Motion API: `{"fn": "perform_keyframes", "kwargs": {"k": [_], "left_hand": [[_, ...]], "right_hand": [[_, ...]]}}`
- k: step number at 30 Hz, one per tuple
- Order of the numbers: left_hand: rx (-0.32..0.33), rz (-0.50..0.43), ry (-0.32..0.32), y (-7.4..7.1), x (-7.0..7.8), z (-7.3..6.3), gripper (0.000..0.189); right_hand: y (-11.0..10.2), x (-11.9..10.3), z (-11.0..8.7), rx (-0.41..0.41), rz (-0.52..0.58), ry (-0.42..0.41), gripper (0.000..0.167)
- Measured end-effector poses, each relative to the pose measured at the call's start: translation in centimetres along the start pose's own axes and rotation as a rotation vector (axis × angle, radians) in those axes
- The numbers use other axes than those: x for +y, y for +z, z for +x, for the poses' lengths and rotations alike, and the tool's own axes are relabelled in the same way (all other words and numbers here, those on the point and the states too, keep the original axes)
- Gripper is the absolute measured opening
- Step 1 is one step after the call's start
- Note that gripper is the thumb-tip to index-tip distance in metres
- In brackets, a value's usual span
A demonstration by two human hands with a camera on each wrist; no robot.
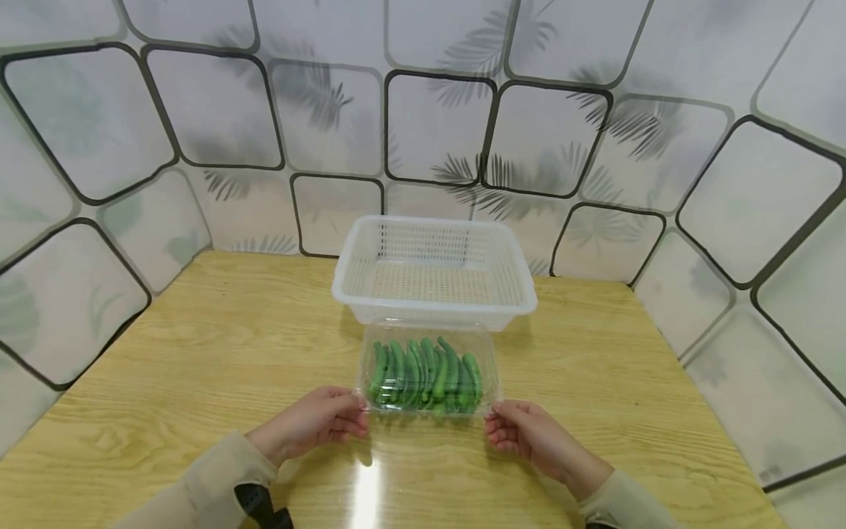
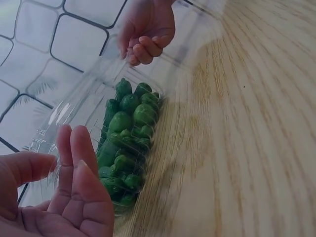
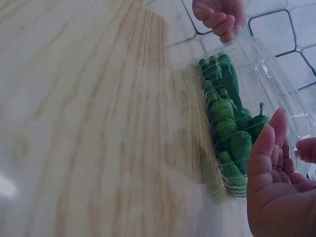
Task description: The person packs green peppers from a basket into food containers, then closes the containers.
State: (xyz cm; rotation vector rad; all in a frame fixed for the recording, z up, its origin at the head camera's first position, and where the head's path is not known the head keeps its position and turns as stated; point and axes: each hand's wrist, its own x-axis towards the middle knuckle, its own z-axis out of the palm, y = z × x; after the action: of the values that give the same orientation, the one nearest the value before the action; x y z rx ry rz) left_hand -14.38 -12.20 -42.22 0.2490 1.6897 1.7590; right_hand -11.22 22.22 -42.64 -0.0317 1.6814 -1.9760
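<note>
A clear plastic box (image 1: pixel 494 367) holds a row of long green peppers (image 1: pixel 423 371), seen through its transparent top. My left hand (image 1: pixel 320 425) pinches the box's front left corner between thumb and fingers. At the front right corner my right hand (image 1: pixel 535 441) does the same, with the other fingers curled in underneath. In the left wrist view the pepper ends (image 2: pixel 123 143) show through the side facing me, and the right wrist view shows the peppers (image 3: pixel 229 123) beside the right fingers. Both thumbs lie along the upper rim.
Right behind the box stands a white slotted plastic basket (image 1: pixel 432 305), its near wall overlapped by the box's far edge in the head view. The wood-grain table (image 1: pixel 218 330) reaches back to patterned wall panels (image 1: pixel 436 125), which also rise on both sides.
</note>
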Motion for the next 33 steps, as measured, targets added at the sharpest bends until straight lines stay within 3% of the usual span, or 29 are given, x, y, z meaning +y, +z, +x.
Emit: {"fn": "perform_keyframes", "kwargs": {"k": [9,20,33], "left_hand": [[0.002,-0.059,-0.002,0.16,-0.46,0.02,0.022],[0.002,-0.058,0.033,0.27,-0.16,0.34,0.021],[0.006,-0.050,0.024,-0.09,-0.23,0.60,0.023]], "right_hand": [[-0.08,0.63,0.16,0.017,0.022,-0.009,0.024],[-0.08,0.08,0.16,0.035,0.049,-0.031,0.025],[-0.23,-0.02,0.56,0.021,0.057,-0.030,0.026]]}}
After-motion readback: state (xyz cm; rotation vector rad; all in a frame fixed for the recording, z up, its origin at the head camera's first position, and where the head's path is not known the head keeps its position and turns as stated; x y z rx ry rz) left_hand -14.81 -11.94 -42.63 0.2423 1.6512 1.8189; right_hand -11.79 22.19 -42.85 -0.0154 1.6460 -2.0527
